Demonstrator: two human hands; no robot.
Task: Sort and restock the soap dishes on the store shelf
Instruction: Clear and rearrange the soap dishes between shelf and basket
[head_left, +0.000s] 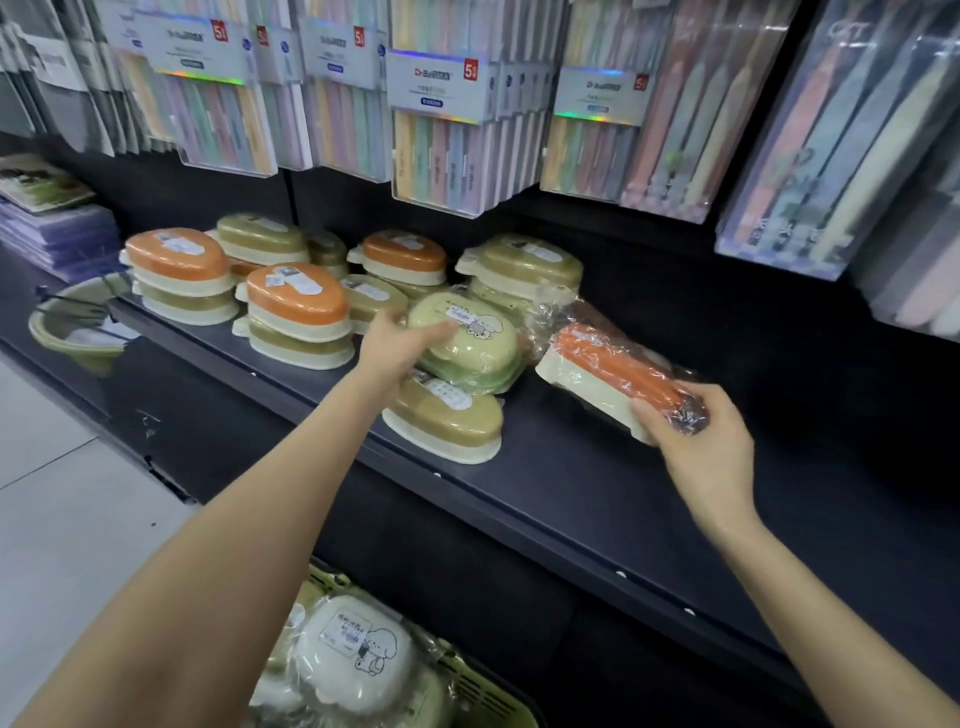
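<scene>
basket (501, 693) lowest. right hand (701, 452) gripping orange dish (597, 366), long axis toward upper left, over bare shelf (649, 499). left hand (397, 340) clasping green dish (480, 348).

Left arm (234, 519): slim bare forearm, uncovered right to the frame's edge
Right arm (831, 597): bare forearm, uncovered likewise
Left hand (387, 343): bare
Right hand (701, 447): bare

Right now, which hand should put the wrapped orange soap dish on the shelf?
Right. The right hand grips the orange soap dish by the bare right stretch of the shelf; the left hand holds the green soap dish.
</scene>
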